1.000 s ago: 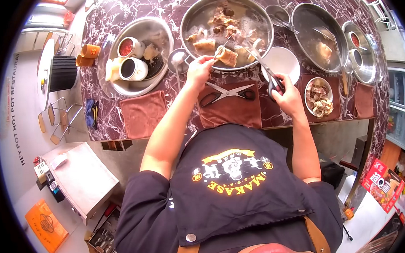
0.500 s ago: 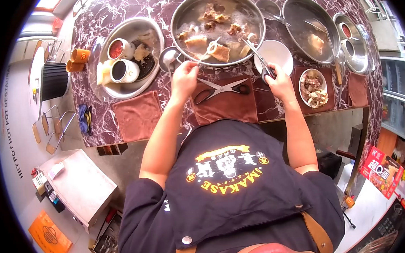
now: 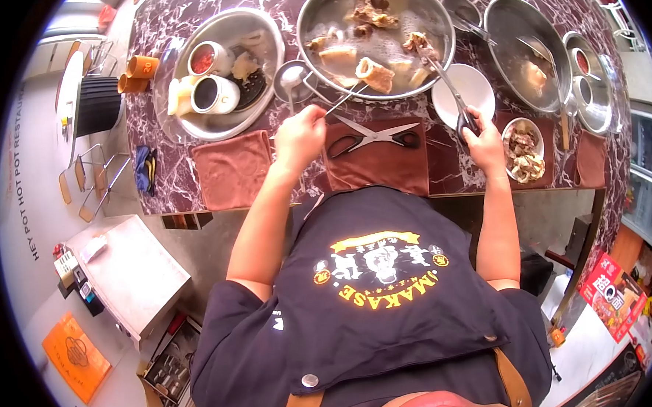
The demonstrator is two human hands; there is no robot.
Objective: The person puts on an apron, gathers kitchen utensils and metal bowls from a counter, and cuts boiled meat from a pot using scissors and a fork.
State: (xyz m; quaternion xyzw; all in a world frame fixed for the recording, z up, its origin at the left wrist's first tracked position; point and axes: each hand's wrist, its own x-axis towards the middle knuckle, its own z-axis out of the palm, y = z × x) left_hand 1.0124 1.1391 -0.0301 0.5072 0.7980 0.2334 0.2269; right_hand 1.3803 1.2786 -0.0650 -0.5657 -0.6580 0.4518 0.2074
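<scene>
Two metal tools are in hand above the marbled surface (image 3: 171, 183). The right grip (image 3: 482, 138) is closed around the handles of the cutting scissors (image 3: 450, 85); their blades reach forward from the fingers, over the rim of the large round pot (image 3: 304, 51), with the tips at a meat chunk (image 3: 419, 44) on its right side. The left grip (image 3: 300, 138) is narrow, fingers pinched on a thin metal utensil (image 3: 341, 100) that slants up toward the bone piece (image 3: 375, 75) (its far end is too fine to make out clearly). That piece lies in the pot, beyond the left fingers and apart from them.

Between the two grips, the spare scissors (image 3: 373, 137) rest with blades spread on a brown cloth (image 3: 383, 172). A white plate (image 3: 462, 97) sits just beside the pot, near the right grip; a small bowl (image 3: 506, 151) of meat stands farther right.
</scene>
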